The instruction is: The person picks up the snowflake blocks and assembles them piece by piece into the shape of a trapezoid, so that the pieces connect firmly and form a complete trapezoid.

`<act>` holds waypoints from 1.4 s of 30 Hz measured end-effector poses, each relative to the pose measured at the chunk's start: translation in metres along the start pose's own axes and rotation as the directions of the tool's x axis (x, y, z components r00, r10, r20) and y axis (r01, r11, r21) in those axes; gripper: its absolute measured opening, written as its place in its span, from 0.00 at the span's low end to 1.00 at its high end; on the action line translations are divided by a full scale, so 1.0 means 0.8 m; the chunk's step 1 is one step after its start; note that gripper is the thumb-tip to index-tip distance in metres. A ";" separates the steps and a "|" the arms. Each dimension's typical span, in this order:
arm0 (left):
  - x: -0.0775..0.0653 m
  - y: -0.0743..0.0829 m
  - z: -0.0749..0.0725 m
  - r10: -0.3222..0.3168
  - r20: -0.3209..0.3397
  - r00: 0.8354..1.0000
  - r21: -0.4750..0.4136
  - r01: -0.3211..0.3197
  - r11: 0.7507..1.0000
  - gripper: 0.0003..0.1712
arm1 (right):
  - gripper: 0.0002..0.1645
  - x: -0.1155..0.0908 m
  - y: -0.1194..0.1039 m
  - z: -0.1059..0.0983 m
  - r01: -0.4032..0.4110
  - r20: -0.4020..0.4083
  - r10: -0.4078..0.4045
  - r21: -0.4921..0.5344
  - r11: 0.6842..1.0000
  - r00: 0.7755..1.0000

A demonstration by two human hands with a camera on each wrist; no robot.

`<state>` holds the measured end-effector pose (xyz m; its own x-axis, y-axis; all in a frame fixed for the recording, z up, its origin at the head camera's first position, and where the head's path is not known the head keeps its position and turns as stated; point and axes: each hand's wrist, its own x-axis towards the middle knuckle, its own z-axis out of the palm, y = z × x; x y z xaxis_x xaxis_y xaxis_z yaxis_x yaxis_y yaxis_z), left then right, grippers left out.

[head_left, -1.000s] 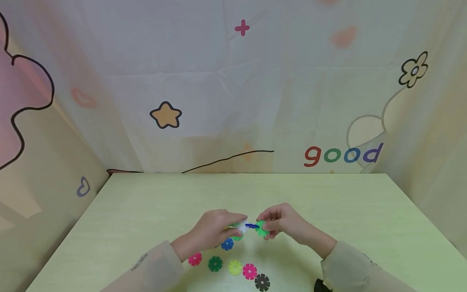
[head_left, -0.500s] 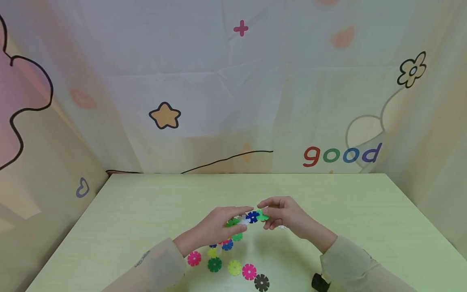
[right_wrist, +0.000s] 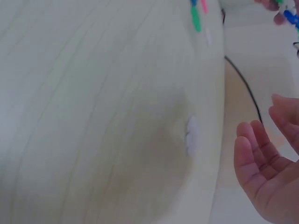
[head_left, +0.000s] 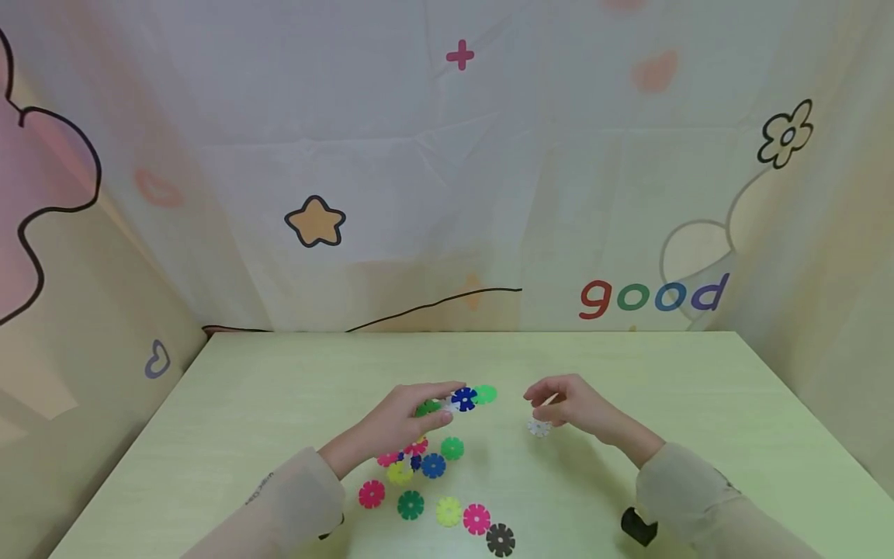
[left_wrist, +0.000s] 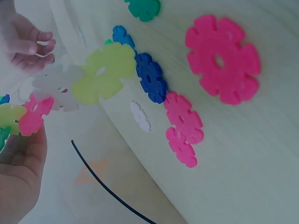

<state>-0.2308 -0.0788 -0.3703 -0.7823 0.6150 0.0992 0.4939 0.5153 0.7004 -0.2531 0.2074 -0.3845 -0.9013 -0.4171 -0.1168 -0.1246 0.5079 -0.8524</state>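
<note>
My left hand (head_left: 408, 411) holds a chain of notched plastic discs above the table. At its right end, a dark blue disc (head_left: 464, 399) joins a light green disc (head_left: 485, 394). In the left wrist view, a pink disc (left_wrist: 36, 113), a translucent white disc (left_wrist: 58, 88) and a yellow disc (left_wrist: 103, 71) reach back from that hand; part of the chain is hidden by the fingers. To the right, my right hand (head_left: 569, 400) hovers with loosely bent fingers and nothing between them. Just below it lies a white disc (head_left: 539, 427) on the table.
Loose discs lie on the near part of the table (head_left: 594, 357): a light green one (head_left: 452, 448), a dark green one (head_left: 410, 505), a grey one (head_left: 500, 539) and several others. A small black object (head_left: 639, 526) shows beside the right sleeve. A printed curtain hangs behind.
My right hand has let go of the light green disc and moved right. My left hand has risen and shifted slightly left with the chain, and the white disc on the table has come into sight.
</note>
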 end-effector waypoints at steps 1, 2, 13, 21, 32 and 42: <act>0.000 -0.001 -0.001 -0.004 -0.003 1.000 -0.004 0.004 1.000 0.26 | 0.18 0.002 0.005 -0.001 -0.008 0.004 0.009 -0.019 1.000 1.000; 0.000 -0.002 -0.001 -0.009 -0.005 1.000 -0.011 0.009 1.000 0.26 | 0.17 0.004 0.009 -0.002 -0.012 0.008 0.012 -0.046 0.999 1.000; -0.001 -0.007 -0.002 -0.022 0.006 1.000 -0.035 0.022 0.999 0.26 | 0.14 0.020 0.034 0.005 -0.055 -0.017 0.053 -0.280 0.958 0.998; -0.002 -0.010 -0.003 -0.019 0.015 1.000 -0.032 0.019 0.999 0.25 | 0.13 0.023 0.037 0.011 -0.113 -0.044 0.105 -0.337 0.935 0.994; -0.003 -0.010 -0.004 -0.024 0.022 0.999 -0.043 0.025 0.999 0.25 | 0.12 0.026 0.040 0.014 -0.073 -0.047 0.059 -0.396 0.915 0.997; -0.004 -0.011 -0.004 -0.035 0.025 0.999 -0.036 0.036 0.999 0.25 | 0.12 0.021 0.039 0.015 -0.049 -0.047 0.037 -0.291 0.956 0.998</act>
<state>-0.2343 -0.0872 -0.3747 -0.7897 0.6109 0.0570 0.4513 0.5154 0.7284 -0.2673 0.2071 -0.4191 -0.9237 -0.3623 -0.1243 -0.1954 0.7248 -0.6606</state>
